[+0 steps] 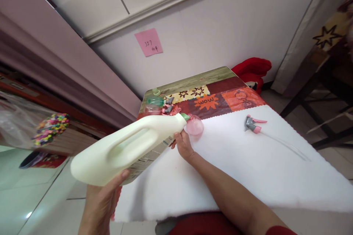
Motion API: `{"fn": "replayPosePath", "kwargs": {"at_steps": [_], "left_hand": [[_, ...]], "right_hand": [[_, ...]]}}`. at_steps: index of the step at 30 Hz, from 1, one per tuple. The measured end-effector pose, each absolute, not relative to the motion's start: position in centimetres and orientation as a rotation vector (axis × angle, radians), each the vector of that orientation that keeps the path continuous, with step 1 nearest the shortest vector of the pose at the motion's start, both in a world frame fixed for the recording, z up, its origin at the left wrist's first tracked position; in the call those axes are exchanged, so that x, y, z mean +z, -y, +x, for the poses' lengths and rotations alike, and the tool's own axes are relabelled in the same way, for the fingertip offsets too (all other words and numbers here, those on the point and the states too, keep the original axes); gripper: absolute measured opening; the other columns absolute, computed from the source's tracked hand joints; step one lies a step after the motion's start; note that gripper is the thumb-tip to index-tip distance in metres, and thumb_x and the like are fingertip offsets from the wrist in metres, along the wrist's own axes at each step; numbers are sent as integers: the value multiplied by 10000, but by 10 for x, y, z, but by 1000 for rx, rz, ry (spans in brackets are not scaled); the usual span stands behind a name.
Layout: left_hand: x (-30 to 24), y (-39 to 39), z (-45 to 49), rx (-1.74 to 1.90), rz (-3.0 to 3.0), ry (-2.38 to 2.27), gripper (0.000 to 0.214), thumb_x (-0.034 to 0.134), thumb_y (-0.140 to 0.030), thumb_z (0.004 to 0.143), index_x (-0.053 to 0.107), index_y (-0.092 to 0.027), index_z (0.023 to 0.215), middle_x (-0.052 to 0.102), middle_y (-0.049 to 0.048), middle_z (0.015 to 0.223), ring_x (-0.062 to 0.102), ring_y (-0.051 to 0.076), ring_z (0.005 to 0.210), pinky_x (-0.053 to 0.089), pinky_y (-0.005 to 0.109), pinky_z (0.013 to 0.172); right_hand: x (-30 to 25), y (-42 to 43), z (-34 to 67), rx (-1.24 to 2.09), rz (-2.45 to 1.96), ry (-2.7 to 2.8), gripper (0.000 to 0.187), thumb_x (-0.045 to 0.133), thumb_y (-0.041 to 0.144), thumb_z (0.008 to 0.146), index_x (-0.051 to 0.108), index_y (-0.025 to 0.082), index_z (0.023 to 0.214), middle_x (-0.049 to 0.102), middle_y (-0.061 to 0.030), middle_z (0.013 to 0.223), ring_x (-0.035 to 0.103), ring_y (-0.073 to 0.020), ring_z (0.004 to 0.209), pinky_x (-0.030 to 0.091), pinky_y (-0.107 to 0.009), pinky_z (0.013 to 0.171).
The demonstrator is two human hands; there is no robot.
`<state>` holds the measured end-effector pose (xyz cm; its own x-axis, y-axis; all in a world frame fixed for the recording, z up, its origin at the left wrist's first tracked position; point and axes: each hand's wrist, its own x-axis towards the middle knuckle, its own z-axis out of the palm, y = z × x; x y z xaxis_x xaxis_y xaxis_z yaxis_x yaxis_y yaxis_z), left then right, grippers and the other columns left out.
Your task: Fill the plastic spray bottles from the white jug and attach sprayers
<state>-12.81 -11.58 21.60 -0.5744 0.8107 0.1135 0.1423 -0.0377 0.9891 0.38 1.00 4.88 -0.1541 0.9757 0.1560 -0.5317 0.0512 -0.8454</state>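
Note:
My left hand (103,200) grips the base of a big pale-green jug (127,147) with a moulded handle, tilted on its side. The jug's spout points at a small pink funnel or bottle mouth (195,125) over the white cloth (248,169). My right hand (183,145) is closed just under the jug's neck, beside the pink piece; what its fingers hold is hidden. A pink and grey spray trigger (252,124) with a long clear tube lies alone on the cloth to the right.
A small table (193,80) with a patterned cover stands against a white wall. At its far left corner lie a green spray bottle (154,100) and a pink one (154,109). A red object (252,69) sits behind the table, a dark frame (325,95) to the right.

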Motion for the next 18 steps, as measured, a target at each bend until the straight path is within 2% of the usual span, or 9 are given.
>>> {"fn": "replayPosePath", "kwargs": {"at_steps": [5, 13, 18], "left_hand": [[197, 116, -141, 1670, 979, -1705, 798, 929, -271, 547, 666, -211, 1298, 712, 91, 1319, 622, 332, 1271, 557, 360, 1021], [125, 106, -174, 1703, 830, -1582, 783, 934, -328, 504, 698, -261, 1248, 729, 74, 1289, 564, 355, 1343, 471, 455, 1117], [87, 99, -190, 1690, 769, -1580, 788, 963, -342, 468, 699, -220, 1200, 755, 104, 1210, 621, 343, 1264, 491, 429, 1070]], "right_hand": [[50, -10, 5, 1439, -643, 986, 555, 547, 728, 864, 530, 195, 1020, 638, 20, 666, 592, -126, 452, 469, -227, 394], [45, -13, 8, 1312, -675, 1018, 487, 641, 617, 839, 539, 205, 1077, 608, 48, 643, 540, -125, 468, 472, -245, 444], [44, -12, 6, 1226, -647, 1049, 520, 712, 561, 801, 544, 221, 1157, 604, 41, 731, 507, -133, 586, 450, -251, 524]]}}
